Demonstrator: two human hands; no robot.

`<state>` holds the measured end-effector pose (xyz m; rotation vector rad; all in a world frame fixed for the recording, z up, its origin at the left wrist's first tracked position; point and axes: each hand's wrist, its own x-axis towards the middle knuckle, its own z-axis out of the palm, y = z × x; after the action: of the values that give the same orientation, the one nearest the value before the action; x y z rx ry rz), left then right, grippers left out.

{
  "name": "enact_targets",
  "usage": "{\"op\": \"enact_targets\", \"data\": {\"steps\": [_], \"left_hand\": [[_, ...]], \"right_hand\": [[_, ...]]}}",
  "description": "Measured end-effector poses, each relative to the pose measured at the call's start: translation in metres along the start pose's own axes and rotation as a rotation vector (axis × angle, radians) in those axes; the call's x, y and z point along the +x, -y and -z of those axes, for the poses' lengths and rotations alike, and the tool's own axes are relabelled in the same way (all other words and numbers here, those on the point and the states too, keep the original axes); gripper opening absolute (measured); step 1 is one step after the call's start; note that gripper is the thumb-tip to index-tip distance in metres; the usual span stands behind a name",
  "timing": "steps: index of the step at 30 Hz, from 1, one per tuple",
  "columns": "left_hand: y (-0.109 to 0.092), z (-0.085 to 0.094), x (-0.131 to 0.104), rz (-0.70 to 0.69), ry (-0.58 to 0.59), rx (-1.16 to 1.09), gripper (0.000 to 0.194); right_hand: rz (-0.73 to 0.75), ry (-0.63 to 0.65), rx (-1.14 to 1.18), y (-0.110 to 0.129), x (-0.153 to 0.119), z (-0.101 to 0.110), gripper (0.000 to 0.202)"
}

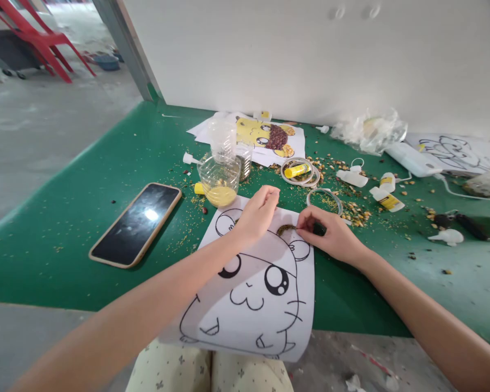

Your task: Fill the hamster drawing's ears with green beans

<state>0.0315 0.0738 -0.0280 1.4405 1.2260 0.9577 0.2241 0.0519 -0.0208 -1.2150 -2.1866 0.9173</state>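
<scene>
A white sheet with a line drawing of a hamster point(251, 288) lies over the table edge, its lower part hanging above my lap. My left hand point(261, 212) is over the top of the sheet, fingers curled together; whatever is inside them is hidden. At the sheet's right edge my right hand point(329, 231) pinches with thumb and fingertips, close to a curved patch of dark green seeds point(286, 229) on the drawing. I cannot make out what is in that pinch. A clear plastic cup point(219, 179) with yellow grains stands just beyond the sheet.
A phone point(136, 224) lies left on the green table point(65, 218). Tape rings point(330, 197), a yellow glue stick point(297, 171), glue bottles point(352, 178) and scattered seeds are at the right. Behind are a partly seeded picture point(265, 136), a plastic bag point(369, 130) and a white panel point(269, 60).
</scene>
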Motion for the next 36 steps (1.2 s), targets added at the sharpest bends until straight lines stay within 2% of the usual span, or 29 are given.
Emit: {"op": "enact_targets", "data": {"steps": [10, 17, 24, 36], "left_hand": [[-0.001, 0.0, 0.0, 0.0, 0.011, 0.009, 0.026], [-0.001, 0.0, 0.0, 0.0, 0.014, 0.016, 0.026], [-0.002, 0.0, 0.001, -0.002, 0.006, 0.011, 0.025], [-0.001, -0.001, 0.002, -0.002, 0.004, -0.003, 0.024]], "right_hand": [[-0.085, -0.013, 0.048, 0.003, 0.003, 0.0, 0.011], [-0.101, 0.015, 0.068, 0.001, 0.002, 0.003, 0.017], [-0.117, -0.017, 0.161, -0.002, 0.005, 0.001, 0.019], [-0.118, -0.072, 0.085, 0.004, 0.006, -0.01, 0.018]]}}
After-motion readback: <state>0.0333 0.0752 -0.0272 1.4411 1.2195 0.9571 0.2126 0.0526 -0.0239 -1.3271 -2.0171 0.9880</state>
